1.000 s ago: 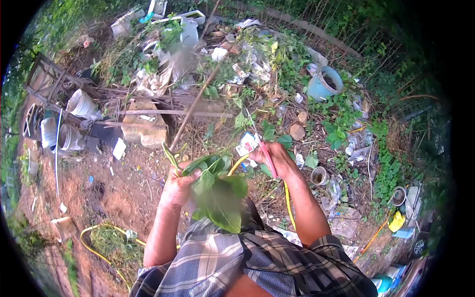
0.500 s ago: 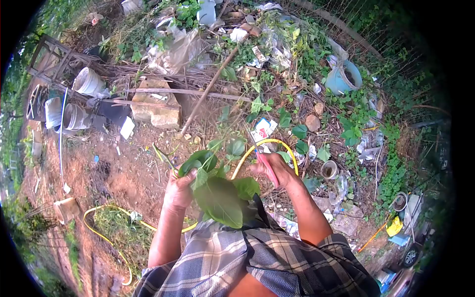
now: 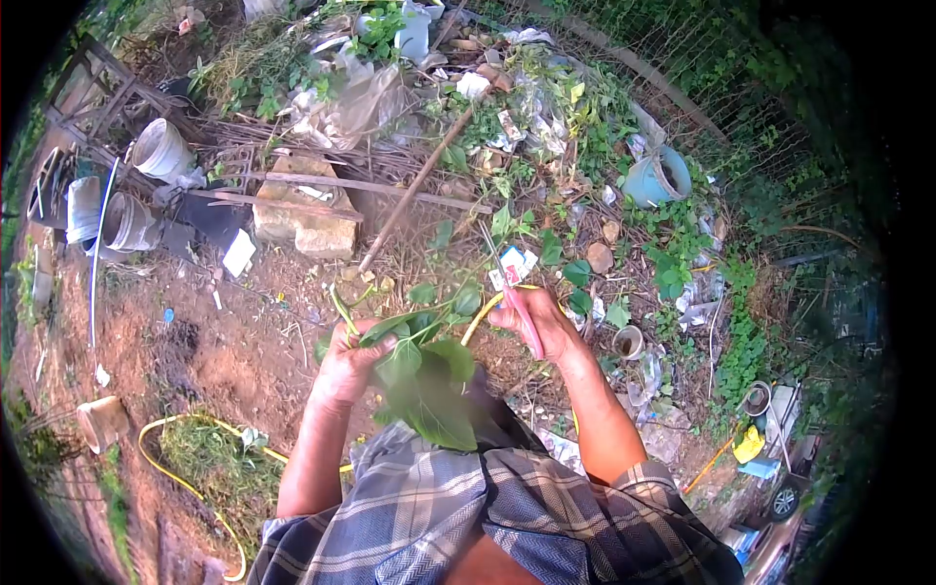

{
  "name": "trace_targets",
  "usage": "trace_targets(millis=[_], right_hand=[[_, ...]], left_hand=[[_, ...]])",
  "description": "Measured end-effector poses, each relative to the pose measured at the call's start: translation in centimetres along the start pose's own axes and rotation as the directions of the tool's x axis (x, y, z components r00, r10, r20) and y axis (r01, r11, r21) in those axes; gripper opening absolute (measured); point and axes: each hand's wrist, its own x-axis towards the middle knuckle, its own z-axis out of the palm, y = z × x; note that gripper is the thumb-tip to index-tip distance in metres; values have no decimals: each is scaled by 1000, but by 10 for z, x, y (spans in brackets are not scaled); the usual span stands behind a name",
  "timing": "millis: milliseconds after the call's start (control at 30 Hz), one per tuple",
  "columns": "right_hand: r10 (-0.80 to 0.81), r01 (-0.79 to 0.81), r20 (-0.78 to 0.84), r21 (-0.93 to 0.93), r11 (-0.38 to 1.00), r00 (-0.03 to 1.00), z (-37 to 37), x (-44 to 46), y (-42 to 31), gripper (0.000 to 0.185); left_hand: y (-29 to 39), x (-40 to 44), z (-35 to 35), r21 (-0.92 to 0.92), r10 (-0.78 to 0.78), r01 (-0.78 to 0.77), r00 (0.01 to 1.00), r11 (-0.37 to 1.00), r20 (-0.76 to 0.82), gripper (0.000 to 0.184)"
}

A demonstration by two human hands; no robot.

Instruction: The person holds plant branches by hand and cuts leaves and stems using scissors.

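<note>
My left hand [image 3: 353,366] is closed around the stem of a leafy green cutting [image 3: 429,395], whose broad leaves hang toward my shirt. A cut stem end sticks up past the thumb. In my right hand [image 3: 538,327] is a pair of scissors [image 3: 523,320] with pink handles, its narrow blades pointing up and away from me. The scissors are apart from the cutting, to its right. Behind both hands a yellow hose [image 3: 476,320] curves over the ground, partly hidden by the leaves and the right hand.
Several white buckets [image 3: 161,149] stand at the left, and a blue bucket [image 3: 657,177] at the right among vines. A stone block [image 3: 304,219] lies ahead with a wooden pole [image 3: 414,190] beside it. Plastic litter and brush cover the far ground. Cut grass [image 3: 210,458] lies at lower left.
The view has shifted slightly. The leafy cutting has tilted, its leafy tip now reaching up and to the right. The right hand has turned the scissors a little, with blades showing more clearly.
</note>
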Motion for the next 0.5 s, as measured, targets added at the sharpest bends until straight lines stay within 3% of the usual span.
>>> trace_targets(millis=[67,200,333,367,500], right_hand=[[-27,27,4,-26,999,1000,10,4,9,52],[152,-145,-23,197,970,988,16,1,-8,48],[4,-5,20,88,996,1000,3,5,8,48],[34,-36,41,49,998,999,-5,4,11,48],[-100,106,66,-91,990,993,-31,-6,15,51]], left_hand=[[1,0,-8,103,21,-19,999,995,-27,15],[11,-6,-10,200,42,-52,998,978,52,8],[5,-14,2,292,113,-109,994,950,3,8],[6,-16,13,243,142,-134,990,961,-14,9],[9,-20,57,241,169,-137,979,961,-115,10]])
